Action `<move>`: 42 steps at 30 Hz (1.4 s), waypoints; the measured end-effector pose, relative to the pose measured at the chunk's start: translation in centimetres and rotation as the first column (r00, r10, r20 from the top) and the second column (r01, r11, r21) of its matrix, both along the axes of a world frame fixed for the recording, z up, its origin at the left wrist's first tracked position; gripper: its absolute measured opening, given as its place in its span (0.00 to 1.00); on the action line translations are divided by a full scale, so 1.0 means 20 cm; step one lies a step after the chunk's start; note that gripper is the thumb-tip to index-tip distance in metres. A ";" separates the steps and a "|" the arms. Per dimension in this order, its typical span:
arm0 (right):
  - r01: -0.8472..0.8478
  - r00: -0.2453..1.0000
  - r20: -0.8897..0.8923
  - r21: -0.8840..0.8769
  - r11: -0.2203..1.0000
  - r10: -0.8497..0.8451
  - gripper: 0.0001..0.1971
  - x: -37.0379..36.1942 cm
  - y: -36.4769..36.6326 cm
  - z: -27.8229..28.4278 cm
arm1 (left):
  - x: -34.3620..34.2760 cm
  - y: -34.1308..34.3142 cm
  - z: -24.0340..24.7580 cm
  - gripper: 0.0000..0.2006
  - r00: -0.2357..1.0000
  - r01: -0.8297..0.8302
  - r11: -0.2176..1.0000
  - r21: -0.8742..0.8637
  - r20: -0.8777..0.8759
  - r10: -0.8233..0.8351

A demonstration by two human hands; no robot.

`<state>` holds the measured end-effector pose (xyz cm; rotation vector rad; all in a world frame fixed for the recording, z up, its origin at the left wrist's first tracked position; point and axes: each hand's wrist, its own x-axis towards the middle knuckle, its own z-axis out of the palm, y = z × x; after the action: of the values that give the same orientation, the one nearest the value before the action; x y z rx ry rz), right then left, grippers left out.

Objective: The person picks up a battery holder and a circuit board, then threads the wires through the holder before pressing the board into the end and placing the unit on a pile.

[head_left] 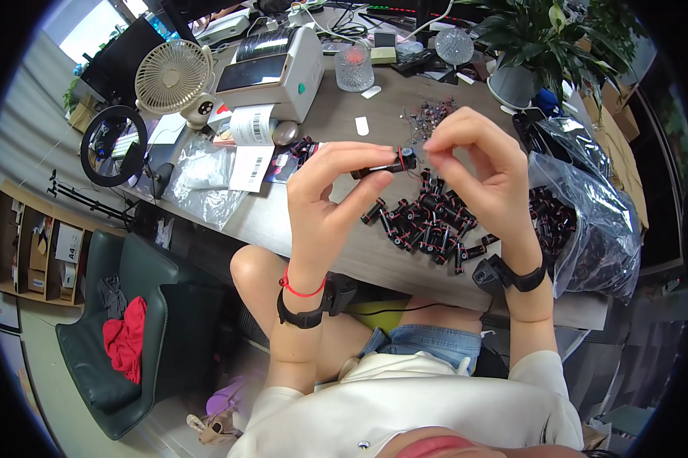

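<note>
My left hand (322, 187) pinches a small black cylindrical part with a red ring and a pale round end (406, 158) between thumb and fingers, held above the desk. Just right of that end, my right hand (487, 172) has its thumb and fingertips pressed together. Whatever they hold, if anything, is too small to make out. Below both hands lies a loose pile of similar black and red parts (428, 225). Behind them, a scatter of tiny reddish and dark pieces (434, 114) is spread on the desk.
A clear plastic bag (607, 229) with more black parts sits at the right. Further back stand a white label printer (302, 76), a beige fan (174, 76), a glass jar (354, 70) and a potted plant (514, 82). A green armchair (183, 305) is at the left.
</note>
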<state>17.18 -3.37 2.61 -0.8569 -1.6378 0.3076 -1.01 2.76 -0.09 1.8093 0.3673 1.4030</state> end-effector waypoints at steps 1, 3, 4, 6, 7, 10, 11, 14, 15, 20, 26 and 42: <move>-0.023 1.000 0.015 0.010 1.000 0.023 0.06 0.01 0.00 0.00 | 0.00 0.00 0.00 0.11 0.999 0.003 1.000 0.026 0.041 -0.004; -0.053 0.998 0.017 -0.007 0.999 0.053 0.06 0.01 -0.01 0.01 | -0.01 0.00 0.00 0.11 0.999 -0.021 0.996 0.082 0.041 0.017; -0.081 0.997 0.015 -0.032 0.996 0.081 0.06 0.01 -0.02 0.02 | -0.02 -0.01 0.00 0.11 0.999 -0.041 0.991 0.130 0.038 0.037; -0.109 0.994 0.014 -0.055 0.993 0.110 0.06 0.00 -0.03 0.02 | -0.03 -0.01 0.01 0.11 0.998 -0.063 0.982 0.178 0.039 0.057; -0.133 0.991 -0.013 -0.071 0.989 0.133 0.06 0.00 -0.03 0.03 | -0.04 -0.01 0.01 0.12 0.995 -0.104 0.965 0.241 0.034 0.099; -0.182 0.982 -0.068 -0.102 0.978 0.176 0.06 -0.01 -0.04 0.03 | -0.04 -0.02 0.03 0.12 0.983 -0.180 0.914 0.362 0.032 0.181; -0.192 0.980 -0.064 -0.107 0.976 0.186 0.06 0.00 -0.04 0.03 | -0.04 -0.01 0.03 0.12 0.981 -0.187 0.899 0.396 0.026 0.192; -0.212 0.977 -0.057 -0.117 0.970 0.207 0.06 0.00 -0.04 0.04 | -0.04 -0.01 0.03 0.13 0.977 -0.198 0.865 0.461 0.016 0.215; -0.206 0.979 -0.040 -0.127 0.970 0.202 0.05 0.00 -0.04 0.04 | -0.05 -0.01 0.03 0.13 0.975 -0.203 0.865 0.458 0.009 0.224; -0.174 0.984 0.009 -0.158 0.972 0.177 0.04 0.01 -0.05 0.05 | -0.06 -0.02 0.04 0.13 0.969 -0.199 0.844 0.497 -0.029 0.246; -0.187 0.982 -0.058 -0.205 0.961 0.179 0.04 0.01 -0.06 0.05 | -0.06 -0.04 0.06 0.14 0.959 -0.196 0.810 0.552 -0.066 0.277; -0.174 0.984 -0.070 -0.228 0.958 0.163 0.05 0.00 -0.08 0.07 | -0.06 -0.06 0.07 0.14 0.948 -0.210 0.770 0.602 -0.069 0.312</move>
<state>17.20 -4.99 3.94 -0.8779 -1.6516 0.6475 -2.17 1.56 1.30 2.4740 0.2937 1.6934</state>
